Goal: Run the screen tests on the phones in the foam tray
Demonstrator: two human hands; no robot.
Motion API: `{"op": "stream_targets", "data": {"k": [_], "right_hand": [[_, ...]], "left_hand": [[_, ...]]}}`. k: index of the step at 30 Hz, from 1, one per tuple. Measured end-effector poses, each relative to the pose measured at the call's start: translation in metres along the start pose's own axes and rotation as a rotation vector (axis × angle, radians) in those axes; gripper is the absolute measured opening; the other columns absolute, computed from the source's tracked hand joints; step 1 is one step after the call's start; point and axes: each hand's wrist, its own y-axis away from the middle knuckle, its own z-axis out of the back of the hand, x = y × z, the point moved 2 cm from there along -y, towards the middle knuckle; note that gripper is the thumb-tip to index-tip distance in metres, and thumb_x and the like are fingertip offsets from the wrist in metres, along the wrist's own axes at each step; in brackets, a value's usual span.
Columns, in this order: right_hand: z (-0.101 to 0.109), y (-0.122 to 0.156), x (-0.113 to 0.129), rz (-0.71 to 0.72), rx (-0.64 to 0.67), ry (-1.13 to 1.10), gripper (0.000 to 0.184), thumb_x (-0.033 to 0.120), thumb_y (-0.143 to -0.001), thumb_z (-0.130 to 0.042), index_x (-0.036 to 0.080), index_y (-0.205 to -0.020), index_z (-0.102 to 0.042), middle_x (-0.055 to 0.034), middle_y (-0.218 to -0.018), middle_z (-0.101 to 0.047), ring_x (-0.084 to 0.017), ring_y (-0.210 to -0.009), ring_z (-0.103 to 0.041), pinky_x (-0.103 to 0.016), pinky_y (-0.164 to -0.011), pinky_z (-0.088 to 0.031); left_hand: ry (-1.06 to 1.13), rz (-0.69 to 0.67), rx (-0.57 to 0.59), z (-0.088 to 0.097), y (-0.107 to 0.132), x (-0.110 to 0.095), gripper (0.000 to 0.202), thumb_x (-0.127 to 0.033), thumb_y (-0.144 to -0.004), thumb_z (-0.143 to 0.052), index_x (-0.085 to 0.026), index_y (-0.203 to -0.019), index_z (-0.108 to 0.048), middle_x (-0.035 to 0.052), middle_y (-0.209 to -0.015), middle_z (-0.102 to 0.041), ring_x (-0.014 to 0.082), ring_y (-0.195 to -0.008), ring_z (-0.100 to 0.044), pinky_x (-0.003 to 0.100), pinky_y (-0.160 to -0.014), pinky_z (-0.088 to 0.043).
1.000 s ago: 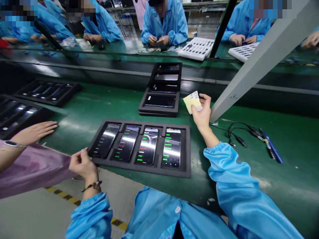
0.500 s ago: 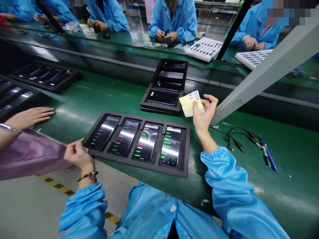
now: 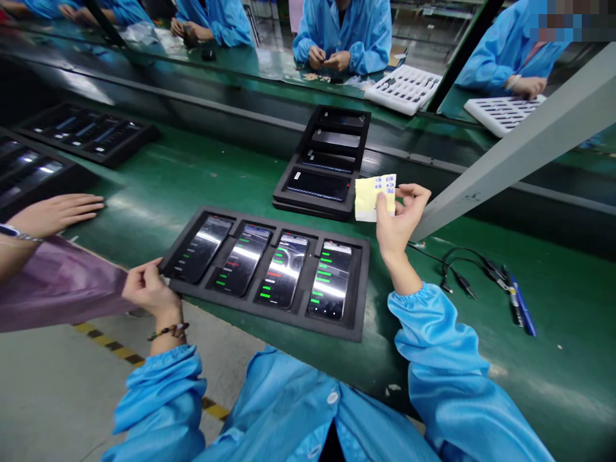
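A black foam tray [image 3: 359, 289] lies in front of me on the green belt, holding several phones [image 3: 282, 269] with lit screens. My left hand [image 3: 147, 289] pinches the tray's near left corner, fingers closed on its edge. My right hand [image 3: 397, 221] is raised above the tray's right end and holds a yellow sticker sheet [image 3: 370, 197] with small blue-printed labels between thumb and fingers.
A second black tray [image 3: 308, 204] with dark phones lies farther back. More trays [image 3: 86, 135] sit at the left. A co-worker's hand [image 3: 55, 213] in a purple sleeve rests flat at the left. Black cables [image 3: 457, 269] and a blue pen [image 3: 522, 308] lie at the right. A grey post [image 3: 505, 147] slants beside my right hand.
My right hand has lifted the sticker sheet slightly and turned it more upright. My left hand stays on the tray corner. The view has shifted a little.
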Motion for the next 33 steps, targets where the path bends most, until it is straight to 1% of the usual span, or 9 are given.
{"op": "stream_targets", "data": {"k": [4,9,13,17,22,25,27,30,33], "right_hand": [[-0.001,-0.001,0.001,-0.038,-0.008,-0.072,0.042,0.043,-0.101,-0.066,0.028,-0.132,-0.042,-0.0096,-0.125,-0.055,-0.024,-0.115,-0.071,-0.042,-0.091,-0.070],[-0.005,0.000,0.003,-0.047,-0.036,-0.158,0.039,0.043,-0.096,-0.070,0.030,-0.121,-0.043,-0.0056,-0.123,-0.053,-0.020,-0.116,-0.068,-0.037,-0.087,-0.069],[-0.005,-0.002,0.000,-0.019,-0.041,-0.121,0.038,0.037,-0.095,-0.069,0.030,-0.119,-0.040,-0.0050,-0.120,-0.051,-0.019,-0.111,-0.068,-0.034,-0.085,-0.068],[-0.001,-0.005,-0.002,0.008,-0.025,-0.055,0.041,0.031,-0.092,-0.068,0.031,-0.120,-0.037,-0.0078,-0.122,-0.050,-0.019,-0.107,-0.066,-0.033,-0.082,-0.065],[-0.002,-0.007,-0.010,0.031,-0.016,-0.063,0.048,0.024,-0.085,-0.071,0.031,-0.118,-0.037,-0.0091,-0.121,-0.049,-0.020,-0.103,-0.066,-0.033,-0.074,-0.059],[-0.007,-0.008,-0.021,0.052,-0.021,-0.066,0.051,0.024,-0.078,-0.075,0.031,-0.114,-0.039,-0.0089,-0.118,-0.051,-0.021,-0.098,-0.067,-0.034,-0.069,-0.056],[-0.008,-0.009,-0.026,0.066,-0.034,-0.099,0.055,0.024,-0.071,-0.077,0.031,-0.112,-0.041,-0.0089,-0.116,-0.053,-0.022,-0.095,-0.068,-0.036,-0.065,-0.055],[-0.008,-0.008,-0.031,0.097,-0.036,-0.119,0.063,0.019,-0.060,-0.080,0.033,-0.110,-0.045,-0.0106,-0.118,-0.059,-0.024,-0.093,-0.070,-0.038,-0.060,-0.053],[-0.008,-0.006,-0.036,0.051,-0.017,-0.087,0.071,0.016,-0.058,-0.089,0.036,-0.114,-0.051,-0.0155,-0.128,-0.066,-0.030,-0.101,-0.074,-0.042,-0.058,-0.053]], "left_hand": [[-0.015,0.003,0.002,0.000,0.001,-0.004,0.026,-0.039,-0.085,-0.056,-0.019,-0.080,-0.071,0.0046,-0.080,-0.068,0.0253,-0.085,-0.067,0.039,-0.085,-0.053],[-0.039,0.016,0.007,0.000,0.003,-0.012,0.018,-0.029,-0.085,-0.053,-0.020,-0.077,-0.066,0.0005,-0.078,-0.067,0.0213,-0.087,-0.064,0.033,-0.085,-0.050],[-0.033,0.032,0.017,-0.001,0.003,-0.018,0.016,-0.023,-0.086,-0.052,-0.018,-0.078,-0.065,-0.0006,-0.077,-0.065,0.0189,-0.085,-0.062,0.030,-0.083,-0.047],[-0.035,0.041,0.030,0.002,0.004,-0.017,0.020,-0.023,-0.093,-0.054,-0.017,-0.080,-0.068,0.0009,-0.080,-0.066,0.0185,-0.085,-0.062,0.031,-0.082,-0.049],[-0.047,0.078,0.066,0.006,0.005,-0.003,0.023,-0.030,-0.107,-0.060,-0.015,-0.096,-0.075,0.0039,-0.092,-0.072,0.0199,-0.094,-0.070,0.036,-0.092,-0.059],[-0.035,0.109,0.099,0.006,0.006,0.004,0.033,-0.043,-0.109,-0.070,-0.015,-0.125,-0.073,0.0095,-0.122,-0.075,0.0234,-0.110,-0.073,0.045,-0.100,-0.064],[-0.025,0.127,0.118,0.006,0.006,0.006,0.042,-0.046,-0.108,-0.073,-0.016,-0.138,-0.069,0.0117,-0.137,-0.071,0.0272,-0.119,-0.073,0.049,-0.103,-0.065],[-0.015,0.137,0.124,0.008,0.008,0.007,0.043,-0.045,-0.109,-0.071,-0.016,-0.140,-0.068,0.0119,-0.140,-0.070,0.0287,-0.123,-0.072,0.050,-0.104,-0.065],[-0.005,0.128,0.127,0.010,0.010,0.007,0.043,-0.044,-0.108,-0.073,-0.018,-0.141,-0.068,0.0130,-0.140,-0.070,0.0267,-0.121,-0.072,0.049,-0.103,-0.065]]}}
